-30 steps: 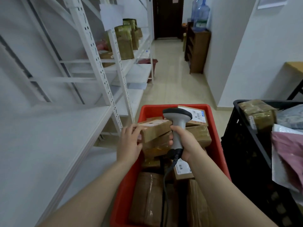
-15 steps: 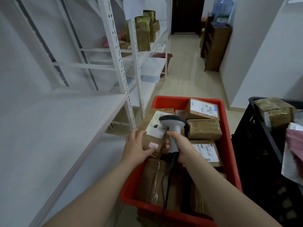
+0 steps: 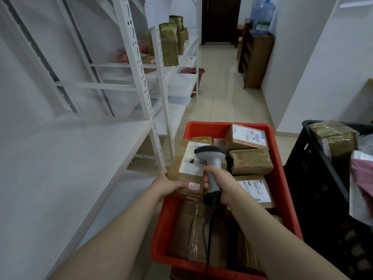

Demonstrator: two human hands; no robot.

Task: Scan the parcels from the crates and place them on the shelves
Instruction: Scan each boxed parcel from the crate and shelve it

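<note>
left hand (image 3: 169,184) pinches the parcel (image 3: 182,174) by its near end, long side running away, right hand (image 3: 223,183) wrapped round the scanner (image 3: 212,158) just over it

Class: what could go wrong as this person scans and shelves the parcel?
The left hand grips the parcel by its near end only; it could tip and drop. The scanner in the right hand covers part of the label, so the read may fail. The cable trails over the red crate and could snag.
</note>
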